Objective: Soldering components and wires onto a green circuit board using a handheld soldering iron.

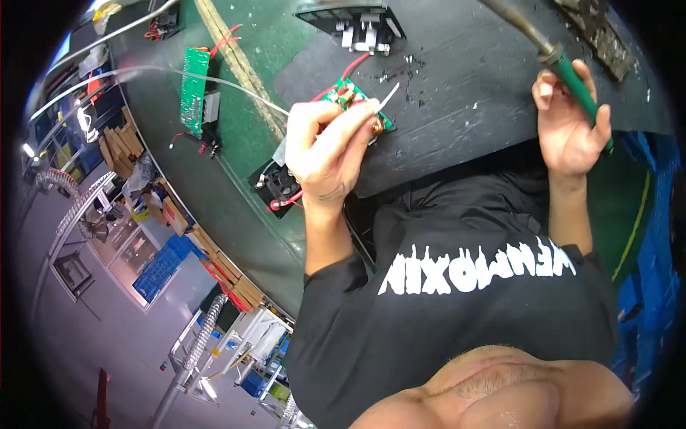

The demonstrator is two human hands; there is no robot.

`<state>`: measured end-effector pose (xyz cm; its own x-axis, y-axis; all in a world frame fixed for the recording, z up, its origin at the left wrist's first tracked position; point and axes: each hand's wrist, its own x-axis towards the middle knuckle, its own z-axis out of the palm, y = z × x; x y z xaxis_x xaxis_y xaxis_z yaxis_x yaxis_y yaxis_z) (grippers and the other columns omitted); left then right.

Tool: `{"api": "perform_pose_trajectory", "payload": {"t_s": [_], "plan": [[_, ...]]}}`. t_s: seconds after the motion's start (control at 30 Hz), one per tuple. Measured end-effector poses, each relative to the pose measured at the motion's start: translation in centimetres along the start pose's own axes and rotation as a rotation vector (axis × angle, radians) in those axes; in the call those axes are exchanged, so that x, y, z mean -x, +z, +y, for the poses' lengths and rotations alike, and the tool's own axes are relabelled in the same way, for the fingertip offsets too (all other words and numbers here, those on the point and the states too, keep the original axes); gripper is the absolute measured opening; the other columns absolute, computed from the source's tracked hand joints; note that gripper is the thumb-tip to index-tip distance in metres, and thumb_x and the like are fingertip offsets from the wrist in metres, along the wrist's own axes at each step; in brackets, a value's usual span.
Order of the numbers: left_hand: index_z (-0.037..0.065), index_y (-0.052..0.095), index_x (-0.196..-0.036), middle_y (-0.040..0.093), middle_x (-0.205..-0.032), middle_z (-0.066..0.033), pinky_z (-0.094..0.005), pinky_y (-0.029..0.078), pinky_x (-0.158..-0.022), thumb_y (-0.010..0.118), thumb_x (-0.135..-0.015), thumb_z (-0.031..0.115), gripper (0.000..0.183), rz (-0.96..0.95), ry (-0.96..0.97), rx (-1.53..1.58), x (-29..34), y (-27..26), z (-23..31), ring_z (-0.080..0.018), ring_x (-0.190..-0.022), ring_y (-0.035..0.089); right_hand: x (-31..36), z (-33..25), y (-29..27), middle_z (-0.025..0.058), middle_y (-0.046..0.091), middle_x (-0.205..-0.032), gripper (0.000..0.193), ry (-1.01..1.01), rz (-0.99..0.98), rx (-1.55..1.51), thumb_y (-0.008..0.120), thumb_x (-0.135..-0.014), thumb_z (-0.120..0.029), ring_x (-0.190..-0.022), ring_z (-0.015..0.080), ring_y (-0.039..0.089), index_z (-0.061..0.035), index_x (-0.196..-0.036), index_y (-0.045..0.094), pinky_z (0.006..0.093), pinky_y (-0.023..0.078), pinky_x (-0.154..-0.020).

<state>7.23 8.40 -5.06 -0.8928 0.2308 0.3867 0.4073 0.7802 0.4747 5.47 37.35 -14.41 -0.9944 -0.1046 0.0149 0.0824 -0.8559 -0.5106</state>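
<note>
My left hand [327, 146] is closed, thumb and fingertips pinching a thin silvery solder wire [389, 98]. The wire's short end sticks out past the fingertips, and its long tail curves off to the upper left. Just beneath those fingers lies a small green circuit board [348, 94] with red wires and a copper coil, partly covered by the hand. On the right, my right hand [572, 125] is turned palm up, its fingers and thumb curled around the green handle of a soldering iron [572, 80]. The iron's metal shaft points to the upper left, and its tip is out of view.
A black panel [350, 21] with white connectors stands at the far edge. Beside my left wrist sits a black fan [281, 184]. Another green circuit board [194, 89] lies farther left, past a wooden strip [239, 68]. A worn metal piece [600, 39] is at upper right.
</note>
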Motion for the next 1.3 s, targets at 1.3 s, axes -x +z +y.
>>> {"api": "perform_pose_trajectory", "payload": {"t_s": [1.3], "plan": [[0.006,0.063,-0.079,0.064,-0.103,-0.0072,-0.0301,0.033,-0.079,0.071,-0.061,0.002,0.02,0.913,0.294,0.436,-2.2,9.1,-4.7,-0.0233,-0.084,0.048,4.1,-0.7,2.8,0.0179,0.056,-0.106,0.033,-0.18,0.144,0.649,0.046,-0.085,-0.032,-0.083,0.0271,0.057,-0.0064,-0.094,0.063,0.0288,0.044,-0.058]]}}
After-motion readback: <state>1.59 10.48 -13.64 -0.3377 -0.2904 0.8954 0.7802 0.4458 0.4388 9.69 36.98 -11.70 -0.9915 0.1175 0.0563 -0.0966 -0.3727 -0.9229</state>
